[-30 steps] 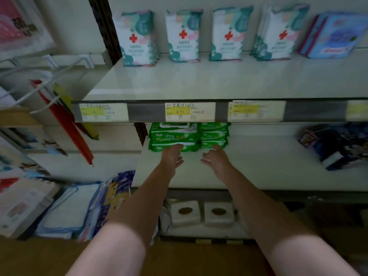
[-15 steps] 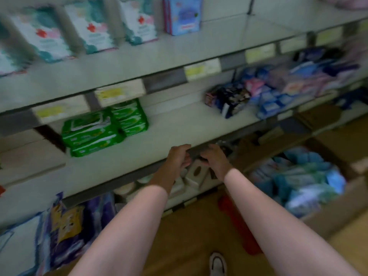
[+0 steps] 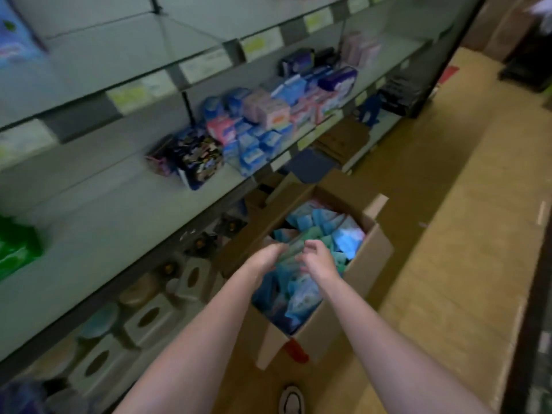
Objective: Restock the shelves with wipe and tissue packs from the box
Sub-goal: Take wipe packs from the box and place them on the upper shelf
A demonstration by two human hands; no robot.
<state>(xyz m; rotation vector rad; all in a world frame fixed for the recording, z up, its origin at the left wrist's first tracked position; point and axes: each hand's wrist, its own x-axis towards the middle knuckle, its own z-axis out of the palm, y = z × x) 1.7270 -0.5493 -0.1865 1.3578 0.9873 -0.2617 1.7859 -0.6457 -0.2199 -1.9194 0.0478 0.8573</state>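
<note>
An open cardboard box (image 3: 370,255) stands on the floor against the shelving, filled with several blue and teal wipe and tissue packs (image 3: 328,231). My left hand (image 3: 264,258) and my right hand (image 3: 318,259) hang close together just over the packs at the box's middle, fingers loosely curled, with a teal pack (image 3: 291,252) between them. Blur hides whether either hand touches it. Green wipe packs (image 3: 18,249) sit at the far left of the middle shelf (image 3: 119,234).
Blue and pink packs (image 3: 263,124) and dark packs (image 3: 194,156) crowd the middle shelf to the right. White tissue boxes (image 3: 149,321) line the bottom shelf. Flattened cardboard (image 3: 343,138) lies beyond the box. My shoe (image 3: 291,398) is on the wooden floor (image 3: 448,234).
My view has swung right and down from the green wipe packs to the box. Both hands left the shelf and came down over the packs in the box.
</note>
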